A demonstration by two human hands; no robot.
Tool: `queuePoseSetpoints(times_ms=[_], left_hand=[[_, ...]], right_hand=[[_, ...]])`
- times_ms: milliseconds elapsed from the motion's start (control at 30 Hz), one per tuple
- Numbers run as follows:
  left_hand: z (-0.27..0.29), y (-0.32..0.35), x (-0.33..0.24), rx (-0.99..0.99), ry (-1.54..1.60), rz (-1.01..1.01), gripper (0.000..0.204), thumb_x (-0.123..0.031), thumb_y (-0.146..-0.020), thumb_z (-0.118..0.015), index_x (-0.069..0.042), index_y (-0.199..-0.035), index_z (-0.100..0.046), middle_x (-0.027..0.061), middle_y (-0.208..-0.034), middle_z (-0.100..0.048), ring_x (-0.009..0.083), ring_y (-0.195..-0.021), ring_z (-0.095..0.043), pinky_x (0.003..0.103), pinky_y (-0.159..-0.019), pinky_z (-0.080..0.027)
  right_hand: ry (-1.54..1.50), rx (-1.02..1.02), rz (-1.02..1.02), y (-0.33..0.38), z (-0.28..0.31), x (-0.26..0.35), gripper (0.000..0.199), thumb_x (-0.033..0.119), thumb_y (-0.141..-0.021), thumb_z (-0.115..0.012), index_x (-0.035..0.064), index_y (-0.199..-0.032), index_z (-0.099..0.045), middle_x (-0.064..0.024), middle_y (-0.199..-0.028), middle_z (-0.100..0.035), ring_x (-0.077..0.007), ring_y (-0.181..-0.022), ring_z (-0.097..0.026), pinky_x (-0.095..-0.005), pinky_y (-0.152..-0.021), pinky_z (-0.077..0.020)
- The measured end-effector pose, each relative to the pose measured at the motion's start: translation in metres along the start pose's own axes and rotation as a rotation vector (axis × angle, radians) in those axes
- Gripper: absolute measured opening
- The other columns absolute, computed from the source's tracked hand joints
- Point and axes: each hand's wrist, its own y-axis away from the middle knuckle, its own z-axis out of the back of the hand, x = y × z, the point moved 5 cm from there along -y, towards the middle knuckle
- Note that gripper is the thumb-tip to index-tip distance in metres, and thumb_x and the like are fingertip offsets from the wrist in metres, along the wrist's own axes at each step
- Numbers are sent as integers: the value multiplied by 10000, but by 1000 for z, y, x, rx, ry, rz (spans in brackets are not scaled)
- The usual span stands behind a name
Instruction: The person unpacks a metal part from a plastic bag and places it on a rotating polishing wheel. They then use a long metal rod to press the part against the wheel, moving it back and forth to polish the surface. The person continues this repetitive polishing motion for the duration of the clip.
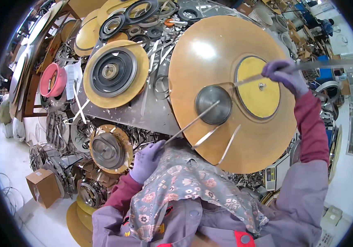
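A: What is the right hand holding?

B: Its grip is enclosing a flat metal strip, extending toward the round grey coil. Motion blur is hiding where, if at all, the two are joining.

A: And the left hand?

B: Its grip is pinching the near end of a thin rod; the far end is overlying the coil's middle.

A: Where is the coil lying?

B: It is resting on the large tan disc, beside the yellow hub plate. The disc is covering part of the surface.
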Motion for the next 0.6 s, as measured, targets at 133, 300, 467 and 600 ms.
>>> queuePoseSetpoints(times_ms=[133, 300, 467, 600], left_hand=[[-13, -1, 4, 42, -90, 16, 321, -145, -836, -588, -101, -1153, -569, 152, -828, -585, 333, -698, -597, 407, -594, -469], [-14, 6, -4, 88, -113, 90, 405, -109, -819, -575, -97, -1221, -526, 157, -888, -592, 342, -739, -600, 412, -617, -477], [-18, -26, -32, 171, -87, 101, 536, -44, -808, -519, -67, -1331, -408, 207, -1013, -579, 370, -817, -601, 437, -673, -487], [-26, -54, -21, 235, -180, 153, 382, -110, -832, -555, -29, -1197, -476, 223, -898, -609, 390, -804, -607, 452, -661, -484]], right_hand=[[60, 47, 49, -54, 35, -8, 91, 77, -664, -581, -7, -696, -601, -105, -809, -623, -180, -793, -570, -284, -740, -455], [-20, -190, 95, -88, 133, -64, 111, 72, -749, -613, -20, -800, -649, -70, -792, -637, -142, -743, -599, -260, -696, -487], [-264, -627, -44, -34, 246, -161, 107, 81, -796, -623, -3, -862, -633, -52, -820, -630, -141, -727, -615, -260, -665, -514], [112, -819, 18, 68, 328, -257, 136, 81, -786, -656, 22, -889, -588, -52, -899, -601, -175, -790, -600, -283, -694, -519]])
